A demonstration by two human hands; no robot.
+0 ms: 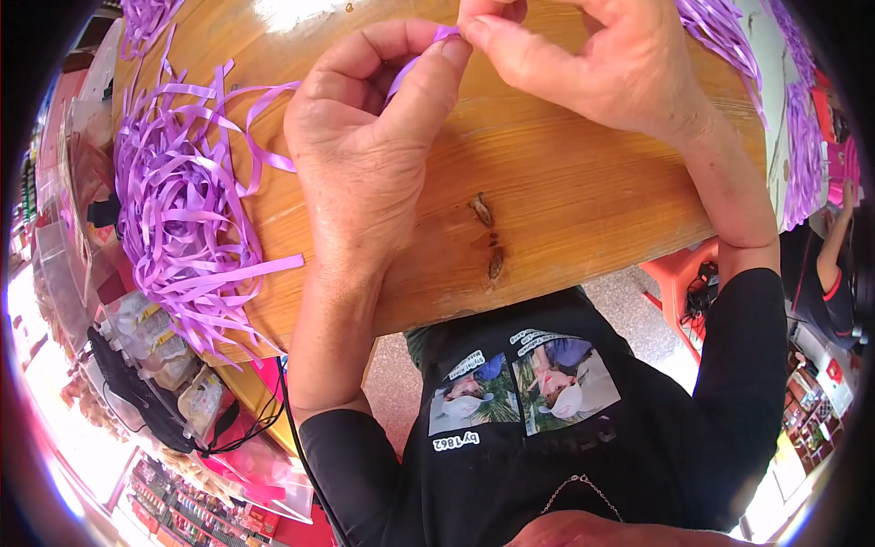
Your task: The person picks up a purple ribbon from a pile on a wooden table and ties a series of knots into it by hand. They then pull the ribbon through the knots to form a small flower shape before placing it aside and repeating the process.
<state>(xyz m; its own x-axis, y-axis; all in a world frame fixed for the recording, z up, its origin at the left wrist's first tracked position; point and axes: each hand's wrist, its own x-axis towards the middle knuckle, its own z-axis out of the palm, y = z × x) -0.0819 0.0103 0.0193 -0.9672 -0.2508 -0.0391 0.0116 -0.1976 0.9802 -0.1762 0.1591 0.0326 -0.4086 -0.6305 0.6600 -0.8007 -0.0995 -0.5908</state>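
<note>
Over the far part of the wooden table [547,210], my two hands meet around a narrow purple ribbon [445,33]. My left hand [374,109] pinches it between thumb and forefinger, and a bit of ribbon shows inside the curled fingers. Right against those fingertips, my right hand [592,64] is closed in a pinch at the ribbon's end; its other fingers are partly cut off by the upper edge. Left of my left hand lies a tangled heap of purple ribbons [173,191], with loose strands reaching toward my wrist.
Bundled purple ribbons [729,41] lie at the far right, and more hang [802,155] beyond the table's right edge. An orange plastic stool [676,278] stands below that side. Clear plastic bags [150,333] crowd the left edge. Another person's arm [834,242] shows at the far right.
</note>
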